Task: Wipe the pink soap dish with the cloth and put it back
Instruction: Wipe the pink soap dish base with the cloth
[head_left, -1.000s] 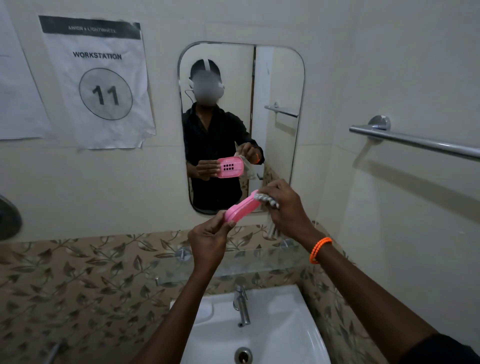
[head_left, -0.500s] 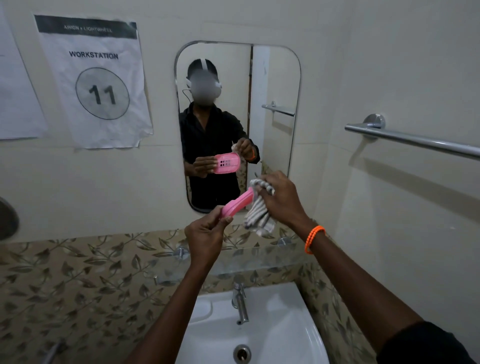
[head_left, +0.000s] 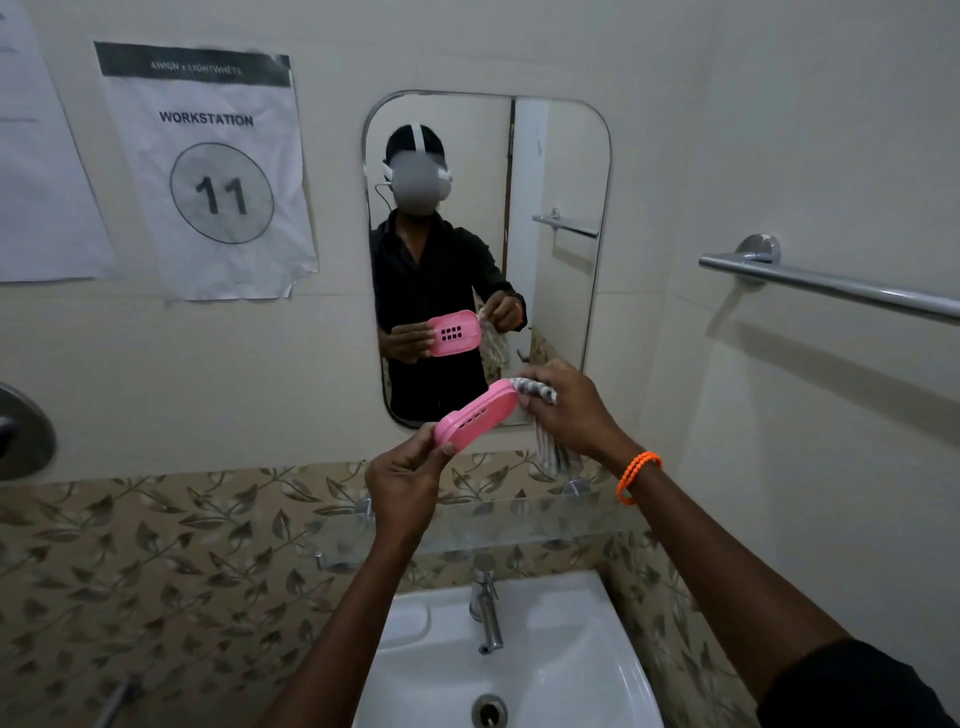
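Observation:
I hold the pink soap dish (head_left: 477, 420) in the air in front of the mirror, tilted, its slotted bottom facing me. My left hand (head_left: 408, 480) grips its lower left end. My right hand (head_left: 569, 410) holds a striped grey-and-white cloth (head_left: 535, 391) bunched against the dish's upper right end; the rest of the cloth hangs down below that hand. The mirror (head_left: 561, 171) reflects the dish's other side and both hands.
A glass shelf (head_left: 467, 525) is fixed to the leaf-patterned tiles just below my hands. Under it stand a chrome tap (head_left: 485, 605) and a white basin (head_left: 561, 670). A metal towel rail (head_left: 831, 283) runs along the right wall.
The cloth in my right hand has gone from hanging beside the dish to being pressed on its upper right end again. The dish has stayed in my left hand.

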